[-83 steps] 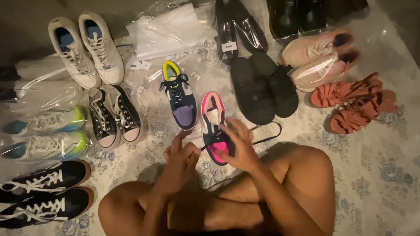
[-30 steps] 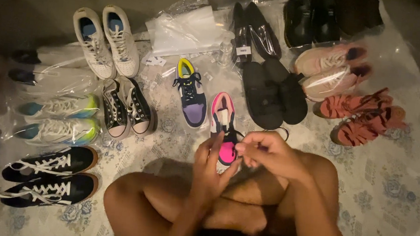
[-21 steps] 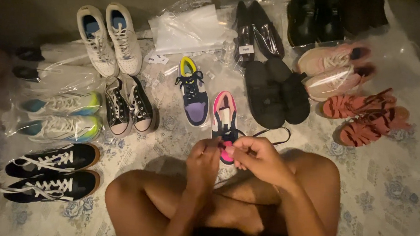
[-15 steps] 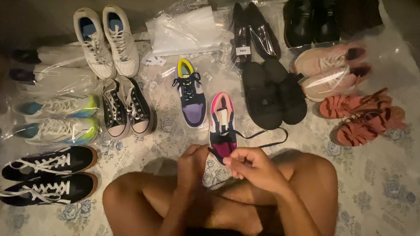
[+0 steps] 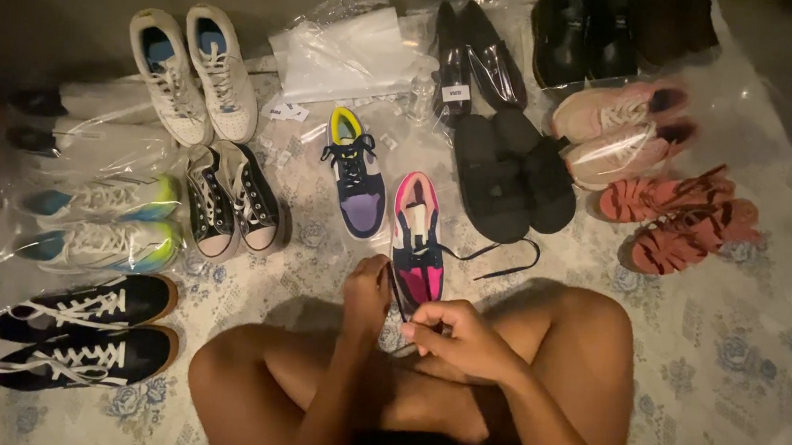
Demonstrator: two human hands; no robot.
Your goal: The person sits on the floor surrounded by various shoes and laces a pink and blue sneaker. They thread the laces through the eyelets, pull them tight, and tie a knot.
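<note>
Both hands on the pink sneaker's laces, seated person, shoes laid out on the floor.

Lower centre: left hand (image 5: pixel 367 291) and right hand (image 5: pixel 459 336) close together, fingers pinched on the black lace of the pink-and-blue sneaker (image 5: pixel 416 243), which lies just above the crossed legs at frame centre. Beyond it, purple-and-yellow sneaker (image 5: pixel 355 174), black slippers (image 5: pixel 511 170). Left: black high-tops (image 5: pixel 81 330), checkered pair (image 5: pixel 231 200). Right: red sandals (image 5: pixel 679 217). Upper frame: white sneakers (image 5: pixel 193 70), plastic bags (image 5: pixel 353 50).

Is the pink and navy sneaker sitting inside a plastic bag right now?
No. The pink and navy sneaker lies bare on the floral cloth, between both hands.
</note>
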